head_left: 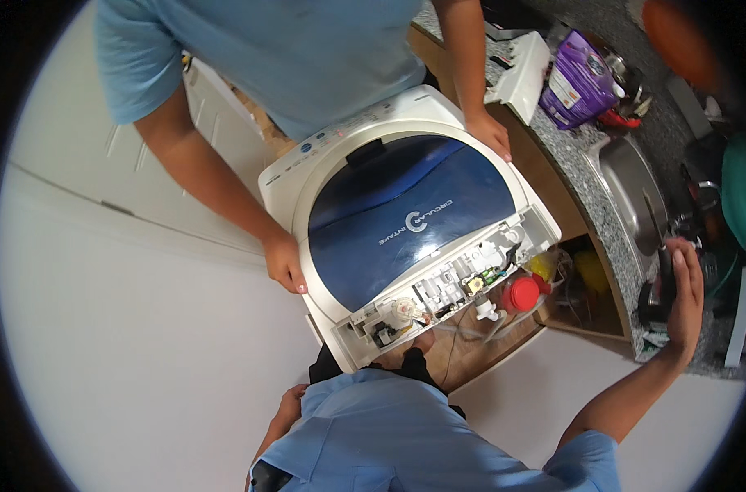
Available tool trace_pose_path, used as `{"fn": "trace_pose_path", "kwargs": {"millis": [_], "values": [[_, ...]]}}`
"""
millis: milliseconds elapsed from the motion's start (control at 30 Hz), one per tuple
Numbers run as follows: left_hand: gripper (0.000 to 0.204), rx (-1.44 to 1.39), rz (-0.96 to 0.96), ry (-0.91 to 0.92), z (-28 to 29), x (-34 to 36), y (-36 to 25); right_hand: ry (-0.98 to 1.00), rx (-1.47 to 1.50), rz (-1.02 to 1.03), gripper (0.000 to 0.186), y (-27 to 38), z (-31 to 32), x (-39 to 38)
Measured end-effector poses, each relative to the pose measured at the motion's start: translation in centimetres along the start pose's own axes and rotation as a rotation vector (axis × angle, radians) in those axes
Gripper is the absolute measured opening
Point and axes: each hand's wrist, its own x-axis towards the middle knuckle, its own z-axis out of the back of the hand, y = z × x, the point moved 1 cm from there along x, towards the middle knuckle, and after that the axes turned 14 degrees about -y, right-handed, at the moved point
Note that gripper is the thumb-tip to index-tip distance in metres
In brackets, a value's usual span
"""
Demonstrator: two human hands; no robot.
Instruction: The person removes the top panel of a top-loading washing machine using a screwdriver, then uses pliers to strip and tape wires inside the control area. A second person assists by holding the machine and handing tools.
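My right hand (686, 291) reaches over the granite counter (574, 184), fingers stretched out beside a dark object (665, 275) that I cannot make out. Whether it touches that object is unclear. Low at my left side, my left hand (291, 403) hangs by my hip, its fingers mostly hidden. In front of me, a co-worker grips the white top cover of a washing machine (284, 182) at both sides. It carries a round dark-blue lid (406, 213). Along its near edge, an uncovered strip shows valves, wires and a small circuit board (481, 283).
A steel sink (631, 184) is set into the counter, with a purple pouch (578, 82) and a white plastic part (527, 78) farther back. Below the cover are a red-lidded container (520, 293) and a grey hose (496, 328). White cabinet panels (143, 271) stand on the left.
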Motion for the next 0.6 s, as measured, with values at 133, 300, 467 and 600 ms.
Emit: {"fn": "trace_pose_path", "kwargs": {"millis": [133,300,467,600], "values": [[0.029,-0.052,0.108,0.194,0.7,7.9,5.3,-0.015,-0.065,-0.178,0.037,1.0,4.5,-6.0],[0.034,0.187,0.138,0.29,6.0,18.7,-1.0,-0.089,-0.078,-0.225,0.057,3.7,3.9,-14.8],[0.039,0.27,0.098,0.354,10.3,26.8,-7.9,-0.514,0.096,-0.197,0.065,5.6,1.4,-22.2],[0.039,0.299,0.043,0.37,12.1,30.4,-9.6,-0.764,0.594,-0.238,0.056,3.5,-1.1,-28.0]]}}
